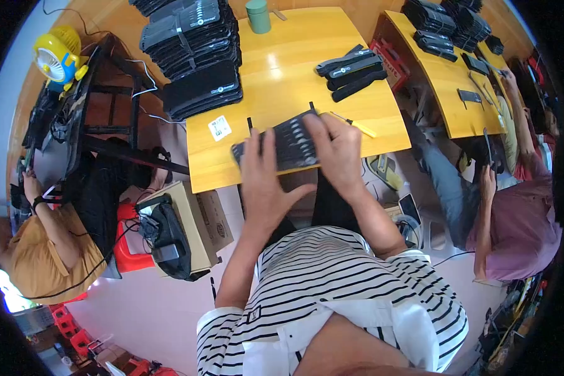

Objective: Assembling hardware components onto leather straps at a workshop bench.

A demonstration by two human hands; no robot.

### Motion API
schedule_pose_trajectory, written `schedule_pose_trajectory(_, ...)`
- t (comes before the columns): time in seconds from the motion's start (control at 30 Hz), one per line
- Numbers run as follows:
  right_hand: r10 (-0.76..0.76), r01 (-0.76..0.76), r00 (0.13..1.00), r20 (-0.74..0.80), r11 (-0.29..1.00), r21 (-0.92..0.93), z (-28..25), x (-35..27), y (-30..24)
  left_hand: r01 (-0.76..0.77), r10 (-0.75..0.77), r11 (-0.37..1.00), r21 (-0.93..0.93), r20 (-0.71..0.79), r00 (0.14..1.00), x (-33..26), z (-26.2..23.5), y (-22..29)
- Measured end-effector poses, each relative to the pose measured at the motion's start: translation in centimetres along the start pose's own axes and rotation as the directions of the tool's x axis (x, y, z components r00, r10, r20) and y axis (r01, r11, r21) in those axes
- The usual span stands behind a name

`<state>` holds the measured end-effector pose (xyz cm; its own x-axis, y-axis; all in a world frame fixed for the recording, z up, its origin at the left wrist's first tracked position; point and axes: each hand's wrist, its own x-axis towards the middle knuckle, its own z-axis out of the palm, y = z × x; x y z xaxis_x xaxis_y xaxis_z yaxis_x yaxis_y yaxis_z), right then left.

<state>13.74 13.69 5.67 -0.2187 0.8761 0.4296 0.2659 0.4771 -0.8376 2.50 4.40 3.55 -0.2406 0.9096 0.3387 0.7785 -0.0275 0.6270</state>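
At far left, one fan [57, 59], yellow and white, and below it one co-worker in orange [62, 257], head partly lost at the dark rim. Next, one black bag [166, 241] in one carton [197, 219], hiding most of the inside. Then, on the near table [294, 69], one tall stack [197, 91] of black pouches, cut off by the top edge; cannot count the layers. Just beside it, one white card [219, 128], marks too small to make out; farther back, one green tin [257, 17]. Next, left hand [263, 178], blurred, fingers laid over the left part of one dark pouch [287, 144] and covering some of it, thumb stretched well apart, so not closed on anything. Pouch between both hands, over the table's front edge region, with two straps [312, 106] jutting from the far side; cannot tell whether resting or lifted. Right hand [341, 150] at the pouch's right end, thumb on top, other fingers partly hidden; cannot tell whether clamped or merely touching. Beyond, three loose pouches [351, 72], then one yellow-handled tool [365, 129] and one red box [391, 66], half hidden by the table. At far right, one second table [442, 94] and two co-workers [523, 232], the farther one mostly hidden.
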Motion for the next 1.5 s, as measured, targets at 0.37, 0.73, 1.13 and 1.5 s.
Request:
schedule_pose_trajectory(0.37, 0.3, -0.233, 0.953, -0.041, 0.814, 0.533, -1.4, 0.4, 3.8, 0.238, -0.292, 0.953, -0.187, -0.357, 0.887, -1.9, -1.7, -4.7)
schedule_pose_trajectory(0.73, 0.406, -0.416, 0.896, 0.179, 0.629, 0.657, 0.6, -0.2, 4.5, 0.221, -0.507, 0.172, -0.96, 0.106, 0.856, -1.0, -1.8, -6.5)
schedule_pose_trajectory(1.13, 0.326, -0.478, 0.852, 0.41, 0.804, 0.354, 6.9, 3.4, 7.7, 0.436, -0.593, 0.385, -0.813, 0.144, 0.792, 1.2, -7.1, -16.0)
schedule_pose_trajectory(1.5, 0.169, -0.173, 0.978, 0.118, 0.984, 0.028, 19.4, 15.0, 8.5, 0.487, -0.64, 0.641, -0.594, -0.063, 0.766, 15.0, -11.7, -24.0)
